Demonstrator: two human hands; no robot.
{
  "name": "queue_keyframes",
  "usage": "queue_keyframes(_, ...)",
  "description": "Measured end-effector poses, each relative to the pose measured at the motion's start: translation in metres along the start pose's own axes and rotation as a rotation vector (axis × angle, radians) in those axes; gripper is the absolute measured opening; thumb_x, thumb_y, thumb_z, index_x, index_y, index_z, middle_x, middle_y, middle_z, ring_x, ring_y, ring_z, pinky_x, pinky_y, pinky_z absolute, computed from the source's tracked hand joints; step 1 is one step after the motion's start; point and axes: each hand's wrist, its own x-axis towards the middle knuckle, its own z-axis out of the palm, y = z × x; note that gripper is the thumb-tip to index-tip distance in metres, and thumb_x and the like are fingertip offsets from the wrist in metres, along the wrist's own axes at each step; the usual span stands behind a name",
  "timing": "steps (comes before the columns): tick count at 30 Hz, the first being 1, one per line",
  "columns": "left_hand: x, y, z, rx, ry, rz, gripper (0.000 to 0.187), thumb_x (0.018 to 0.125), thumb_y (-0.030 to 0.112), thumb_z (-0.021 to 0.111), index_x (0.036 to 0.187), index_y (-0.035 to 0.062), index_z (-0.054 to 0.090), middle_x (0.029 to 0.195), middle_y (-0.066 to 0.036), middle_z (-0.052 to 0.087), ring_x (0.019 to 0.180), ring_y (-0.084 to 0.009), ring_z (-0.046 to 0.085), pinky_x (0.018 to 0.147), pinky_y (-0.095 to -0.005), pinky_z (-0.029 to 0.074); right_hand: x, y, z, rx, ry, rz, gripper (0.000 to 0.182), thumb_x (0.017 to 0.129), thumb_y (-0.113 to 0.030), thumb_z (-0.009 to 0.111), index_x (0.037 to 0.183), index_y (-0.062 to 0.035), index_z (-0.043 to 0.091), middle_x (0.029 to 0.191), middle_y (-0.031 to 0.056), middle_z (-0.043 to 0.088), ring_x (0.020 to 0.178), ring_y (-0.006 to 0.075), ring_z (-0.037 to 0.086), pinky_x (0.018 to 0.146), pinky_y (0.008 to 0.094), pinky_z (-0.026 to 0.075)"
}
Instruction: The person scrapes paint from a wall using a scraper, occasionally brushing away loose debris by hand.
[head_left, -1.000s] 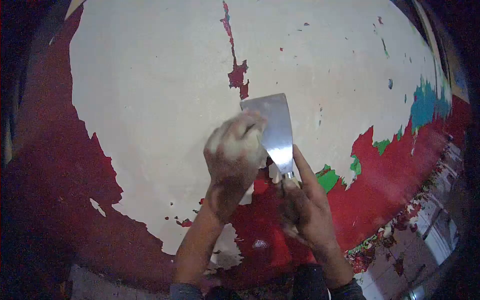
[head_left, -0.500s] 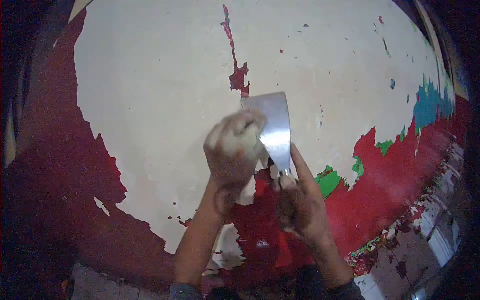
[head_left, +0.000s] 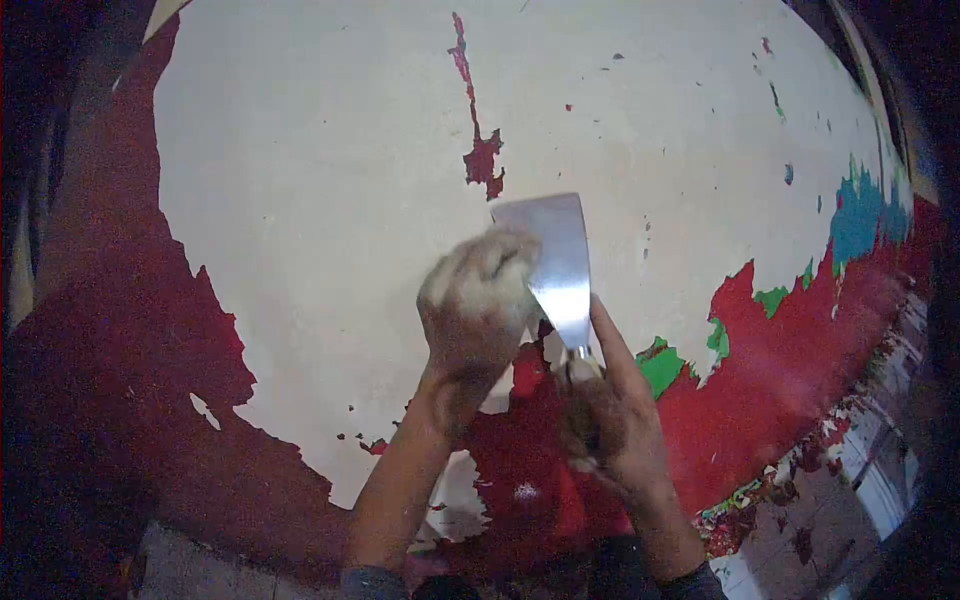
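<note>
My right hand (head_left: 618,425) is wrapped round the handle of a paint scraper (head_left: 563,260), whose broad metal blade points up and away from me. My left hand (head_left: 478,300) is closed like a fist, its knuckles against or just in front of the blade's left side. Pale dust coats its fingers, and whatever they may hold is hidden. Behind both hands stretches a wall (head_left: 320,220) with a large whitish bare area. Red paint (head_left: 520,450) with ragged edges remains below the hands.
A narrow red paint strip (head_left: 482,160) runs up the whitish area. Green paint (head_left: 660,370) and blue paint (head_left: 855,220) show at the right. Paint flakes (head_left: 735,520) lie along the floor (head_left: 800,545) at the lower right.
Both hands and the scraper sit slightly lower and to the right in the view. My grip on the scraper looks the same.
</note>
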Motion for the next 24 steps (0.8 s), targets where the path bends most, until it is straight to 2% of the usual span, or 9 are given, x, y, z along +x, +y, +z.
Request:
queue_keyframes(3, 0.021, 0.001, -0.002, -0.008, 0.033, -0.053, 0.012, 0.066, 0.007, 0.063, 0.078, 0.0089, 0.064, 0.088, -0.003, 0.064, 0.083, -0.0191, 0.063, 0.068, -0.0322, 0.051, 0.014, -0.007, -0.001, 0.022, 0.011, -0.055, 0.057, 0.091, -0.017, 0.045, 0.141, -0.0104, 0.019, 0.072, -0.0009, 0.049, 0.042, 0.003, 0.037, 0.034, 0.0186, 0.029)
queue_keyframes(4, 0.019, 0.004, -0.004, 0.012, -0.019, -0.066, 0.013, 0.065, 0.006, 0.063, 0.077, 0.0077, 0.064, 0.087, -0.003, 0.064, 0.082, -0.0196, 0.063, 0.067, -0.0323, 0.051, 0.009, -0.007, -0.001, 0.015, 0.016, -0.048, 0.057, 0.091, -0.018, 0.045, 0.141, -0.0103, 0.018, 0.072, -0.0011, 0.049, 0.042, 0.003, 0.036, 0.034, 0.0186, 0.029)
queue_keyframes(7, 0.001, 0.005, 0.001, -0.009, 0.033, -0.013, 0.016, 0.065, 0.007, 0.064, 0.081, 0.007, 0.066, 0.087, -0.004, 0.064, 0.08, -0.0207, 0.062, 0.067, -0.0321, 0.05, 0.003, -0.004, -0.002, -0.005, 0.014, -0.05, 0.058, 0.09, -0.018, 0.046, 0.141, -0.0101, 0.018, 0.072, -0.0014, 0.049, 0.042, 0.003, 0.035, 0.034, 0.0188, 0.028)
queue_keyframes(11, 0.02, 0.002, -0.001, 0.011, 0.07, -0.09, 0.012, 0.067, 0.008, 0.063, 0.078, 0.0077, 0.066, 0.086, -0.004, 0.064, 0.081, -0.0201, 0.062, 0.069, -0.0336, 0.05, 0.01, -0.012, 0.0, -0.04, 0.03, -0.037, 0.06, 0.09, -0.019, 0.048, 0.141, -0.0099, 0.017, 0.072, -0.0015, 0.049, 0.042, 0.0029, 0.035, 0.034, 0.0193, 0.028)
queue_keyframes(12, 0.016, 0.007, -0.007, 0.05, -0.01, -0.111, 0.015, 0.065, 0.007, 0.063, 0.079, 0.0077, 0.066, 0.088, -0.004, 0.064, 0.082, -0.0204, 0.062, 0.071, -0.0339, 0.05, 0.009, -0.015, 0.001, -0.054, 0.035, -0.031, 0.061, 0.09, -0.02, 0.048, 0.141, -0.0098, 0.017, 0.072, -0.0014, 0.049, 0.042, 0.0028, 0.035, 0.034, 0.0194, 0.028)
queue_keyframes(16, 0.0, 0.004, -0.001, -0.018, 0.01, -0.088, 0.021, 0.063, 0.008, 0.063, 0.084, 0.0087, 0.067, 0.09, -0.004, 0.064, 0.086, -0.0218, 0.062, 0.072, -0.0334, 0.05, -0.002, -0.003, -0.003, -0.036, -0.012, -0.01, 0.059, 0.091, -0.02, 0.046, 0.141, -0.0115, 0.016, 0.071, -0.0011, 0.049, 0.041, 0.0035, 0.035, 0.033, 0.0207, 0.028)
queue_keyframes(19, 0.007, 0.006, -0.005, -0.05, 0.007, -0.11, 0.034, 0.058, 0.001, 0.061, 0.088, 0.0118, 0.069, 0.087, -0.007, 0.066, 0.084, -0.0243, 0.064, 0.073, -0.0333, 0.052, 0.0, -0.008, -0.002, -0.002, 0.001, 0.015, 0.058, 0.092, -0.019, 0.044, 0.141, -0.0115, 0.016, 0.07, -0.0009, 0.049, 0.04, 0.004, 0.035, 0.033, 0.0214, 0.029)
queue_keyframes(21, 0.003, 0.006, -0.002, -0.063, 0.009, -0.116, 0.034, 0.058, 0.0, 0.061, 0.089, 0.0114, 0.069, 0.088, -0.007, 0.066, 0.084, -0.024, 0.064, 0.073, -0.0332, 0.052, -0.008, -0.014, 0.001, -0.031, 0.008, 0.032, 0.057, 0.092, -0.018, 0.043, 0.141, -0.0113, 0.016, 0.07, -0.0007, 0.049, 0.039, 0.0043, 0.035, 0.033, 0.0219, 0.029)
queue_keyframes(24, 0.007, 0.003, -0.004, -0.063, 0.005, -0.089, 0.033, 0.058, 0.001, 0.061, 0.089, 0.0112, 0.069, 0.088, -0.007, 0.066, 0.084, -0.0236, 0.063, 0.073, -0.033, 0.052, 0.003, 0.001, -0.002, 0.032, -0.036, -0.061, 0.058, 0.092, -0.019, 0.044, 0.141, -0.0104, 0.015, 0.069, -0.0009, 0.048, 0.039, 0.004, 0.036, 0.033, 0.0215, 0.029)
